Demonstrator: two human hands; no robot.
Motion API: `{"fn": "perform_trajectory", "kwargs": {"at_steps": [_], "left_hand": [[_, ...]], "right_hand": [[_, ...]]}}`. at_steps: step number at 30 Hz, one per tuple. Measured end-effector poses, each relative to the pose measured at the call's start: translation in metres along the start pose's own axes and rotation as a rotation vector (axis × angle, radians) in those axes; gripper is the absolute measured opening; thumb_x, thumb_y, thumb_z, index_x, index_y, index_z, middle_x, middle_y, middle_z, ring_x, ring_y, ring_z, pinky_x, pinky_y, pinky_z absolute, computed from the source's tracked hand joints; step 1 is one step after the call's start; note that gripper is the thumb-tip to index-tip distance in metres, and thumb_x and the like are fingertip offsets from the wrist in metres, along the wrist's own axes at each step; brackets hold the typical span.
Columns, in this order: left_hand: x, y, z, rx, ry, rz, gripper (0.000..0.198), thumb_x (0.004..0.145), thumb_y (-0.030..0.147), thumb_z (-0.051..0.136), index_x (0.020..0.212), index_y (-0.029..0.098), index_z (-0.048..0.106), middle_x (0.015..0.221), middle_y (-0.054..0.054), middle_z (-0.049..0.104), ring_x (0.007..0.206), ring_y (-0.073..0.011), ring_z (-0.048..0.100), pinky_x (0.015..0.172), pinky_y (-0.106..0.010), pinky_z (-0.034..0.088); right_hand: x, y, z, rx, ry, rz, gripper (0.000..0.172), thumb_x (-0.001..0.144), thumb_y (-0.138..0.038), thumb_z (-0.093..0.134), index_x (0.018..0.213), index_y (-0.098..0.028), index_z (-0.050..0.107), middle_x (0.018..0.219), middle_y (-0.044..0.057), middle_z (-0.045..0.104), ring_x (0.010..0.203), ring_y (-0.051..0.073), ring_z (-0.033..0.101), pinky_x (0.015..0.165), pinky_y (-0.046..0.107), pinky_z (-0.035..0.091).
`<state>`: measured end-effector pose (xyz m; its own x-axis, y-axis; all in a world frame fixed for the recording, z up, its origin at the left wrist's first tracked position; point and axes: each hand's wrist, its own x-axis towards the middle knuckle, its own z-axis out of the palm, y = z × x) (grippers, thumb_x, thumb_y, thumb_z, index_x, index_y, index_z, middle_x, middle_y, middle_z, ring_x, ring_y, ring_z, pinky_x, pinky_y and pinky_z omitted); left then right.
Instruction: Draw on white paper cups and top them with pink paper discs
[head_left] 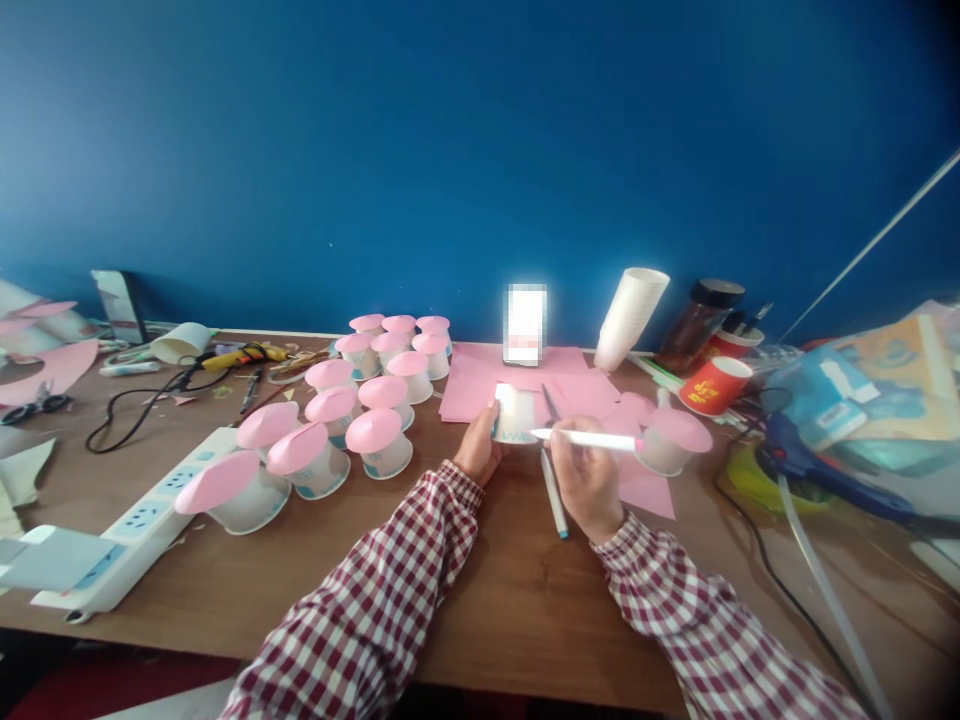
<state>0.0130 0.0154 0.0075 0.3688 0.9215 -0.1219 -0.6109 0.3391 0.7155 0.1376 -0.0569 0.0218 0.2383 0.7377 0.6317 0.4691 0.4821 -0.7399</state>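
Note:
My left hand [478, 447] is closed round a small white paper cup [516, 413], held upside down on the wooden table [517, 590]. My right hand [587, 475] grips a white marker with a pink cap [589, 439], its tip touching the cup's side. Just right of my right hand stands another cup topped with a pink paper disc [673, 440]. Pink paper sheets [517, 385] lie behind the held cup. A second white pen with a blue tip [554, 495] lies on the table between my hands.
Several pink-topped cups [352, 420] crowd the left middle. A white power strip [127, 535] lies front left. A phone [525, 324], a stack of white cups [628, 315], a red cup [715, 384], a jar [699, 325] and a blue glue gun [817, 462] stand at the back and right. Scissors [30, 406] and cables lie far left.

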Motion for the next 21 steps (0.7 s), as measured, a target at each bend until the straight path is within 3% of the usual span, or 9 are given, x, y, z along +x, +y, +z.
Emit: {"fn": "perform_trajectory", "kwargs": {"at_steps": [6, 10, 21], "left_hand": [[0.0001, -0.0042, -0.0004, 0.086, -0.02, 0.068, 0.043, 0.08, 0.047, 0.061, 0.101, 0.009, 0.061, 0.088, -0.01, 0.066, 0.08, -0.0193, 0.063, 0.076, -0.034, 0.051], [-0.0008, -0.0038, 0.0016, 0.164, -0.024, 0.118, 0.044, 0.075, 0.047, 0.066, 0.099, 0.011, 0.061, 0.082, -0.005, 0.064, 0.073, -0.0155, 0.06, 0.069, -0.029, 0.05], [0.0032, -0.0096, -0.0069, 0.367, 0.036, 0.152, 0.053, 0.078, 0.061, 0.055, 0.098, 0.013, 0.062, 0.069, -0.003, 0.059, 0.061, -0.0136, 0.054, 0.056, -0.025, 0.044]], "right_hand": [[-0.002, 0.0003, -0.0008, -0.1, -0.06, -0.062, 0.005, 0.087, -0.023, 0.054, 0.089, -0.019, 0.055, 0.077, 0.002, 0.058, 0.06, 0.012, 0.055, 0.051, 0.023, 0.046], [-0.0024, 0.0022, -0.0002, -0.181, -0.097, -0.126, 0.006, 0.086, -0.023, 0.055, 0.089, -0.019, 0.056, 0.08, 0.003, 0.06, 0.062, 0.013, 0.056, 0.052, 0.024, 0.047], [-0.0033, 0.0058, -0.0003, -0.208, -0.088, -0.142, 0.008, 0.085, -0.023, 0.056, 0.091, -0.018, 0.057, 0.081, 0.004, 0.062, 0.064, 0.014, 0.058, 0.058, 0.027, 0.051]]}}
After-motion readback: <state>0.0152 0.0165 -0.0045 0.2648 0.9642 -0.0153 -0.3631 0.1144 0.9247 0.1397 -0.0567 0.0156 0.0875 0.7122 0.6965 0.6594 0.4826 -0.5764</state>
